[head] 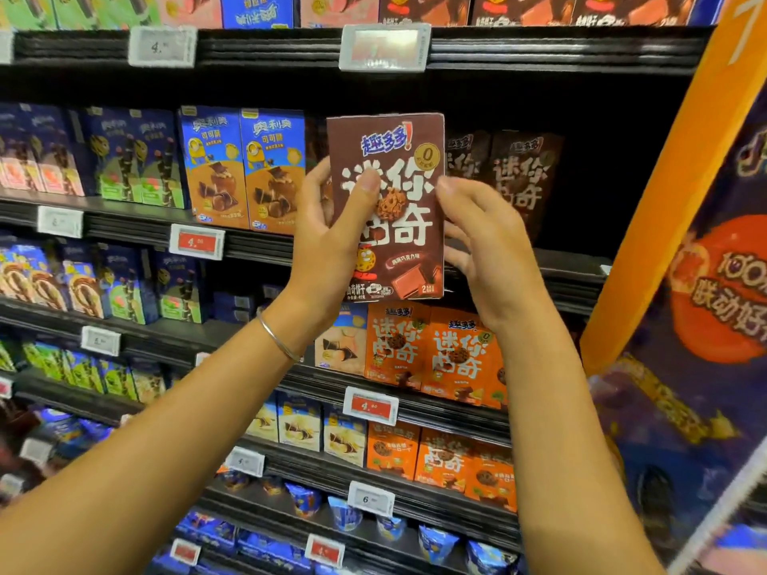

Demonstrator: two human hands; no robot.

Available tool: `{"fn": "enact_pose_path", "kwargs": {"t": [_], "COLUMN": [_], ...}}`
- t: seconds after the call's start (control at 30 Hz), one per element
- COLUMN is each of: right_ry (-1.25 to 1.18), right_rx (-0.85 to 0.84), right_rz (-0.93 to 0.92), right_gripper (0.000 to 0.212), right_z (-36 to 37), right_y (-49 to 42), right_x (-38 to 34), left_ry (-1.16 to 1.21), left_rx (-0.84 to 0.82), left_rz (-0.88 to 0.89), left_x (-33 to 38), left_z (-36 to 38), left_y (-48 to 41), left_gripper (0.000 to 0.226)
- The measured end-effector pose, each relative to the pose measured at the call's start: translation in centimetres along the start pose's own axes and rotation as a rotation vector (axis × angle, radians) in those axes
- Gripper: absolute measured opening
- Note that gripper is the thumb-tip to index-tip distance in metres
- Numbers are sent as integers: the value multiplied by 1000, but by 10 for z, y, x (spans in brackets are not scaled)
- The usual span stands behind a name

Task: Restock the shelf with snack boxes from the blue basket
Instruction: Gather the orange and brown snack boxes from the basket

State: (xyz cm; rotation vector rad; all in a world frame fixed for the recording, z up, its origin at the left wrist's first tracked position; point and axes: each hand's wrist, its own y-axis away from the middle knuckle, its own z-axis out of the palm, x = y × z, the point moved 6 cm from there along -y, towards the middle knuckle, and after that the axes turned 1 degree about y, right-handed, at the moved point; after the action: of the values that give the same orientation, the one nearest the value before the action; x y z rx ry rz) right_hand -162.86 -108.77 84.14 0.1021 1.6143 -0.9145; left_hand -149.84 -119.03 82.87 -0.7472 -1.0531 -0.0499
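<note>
I hold a brown snack box (398, 242) upright in front of the second shelf (572, 276). My left hand (332, 238) grips its left edge, thumb across the front. My right hand (481, 242) holds the right edge, with the thumb at the front and the fingers behind. Two matching brown boxes (514, 176) stand further back on that shelf, just right of the held box. The blue basket is out of view.
Blue and orange boxes (245, 172) fill the shelf to the left. Orange snack boxes (436, 354) stand one shelf below. Price tags (197, 241) hang on the shelf rails. An orange pillar (680, 176) and a printed display (705, 325) bound the right side.
</note>
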Motion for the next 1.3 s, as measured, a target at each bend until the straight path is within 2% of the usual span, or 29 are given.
{"fn": "enact_pose_path", "kwargs": {"t": [0.2,0.33,0.4,0.47,0.57,0.67,0.77,0.87,1.0,1.13,1.3], "right_ry": [34,-4,-19,7,52,81,122,230,433,720,834], "right_rx": [-3,30,25,39,125,233,341,431,454,454,435], "right_rz": [-72,-14,15,20,6,10,-4,17,126,109,185], "right_gripper": [37,31,31,32,33,34,36,39,51,26,17], "right_z": [5,5,7,6,-4,-16,-23,-23,-5,14,27], "right_y": [12,5,1,-3,-10,-22,-41,-65,-97,-119,-131], "right_x": [-6,-4,-4,-4,-1,4,10,19,39,39,44], "left_ry": [-41,82,67,-2,-44,-62,-23,-2,4,24,24], "left_rx": [16,-70,-18,71,117,127,138,122,91,71,46], "left_rz": [35,-96,-116,-64,9,25,34,39,30,32,14], "left_x": [2,1,0,-1,0,4,5,3,2,-1,-2], "left_z": [2,5,-5,-25,-53,-74,-89,-97,-102,-102,-103], "left_y": [0,-12,-21,-32,-47,-57,-63,-67,-69,-70,-71], "left_gripper": [56,67,58,42,43,52,51,49,48,46,44]}}
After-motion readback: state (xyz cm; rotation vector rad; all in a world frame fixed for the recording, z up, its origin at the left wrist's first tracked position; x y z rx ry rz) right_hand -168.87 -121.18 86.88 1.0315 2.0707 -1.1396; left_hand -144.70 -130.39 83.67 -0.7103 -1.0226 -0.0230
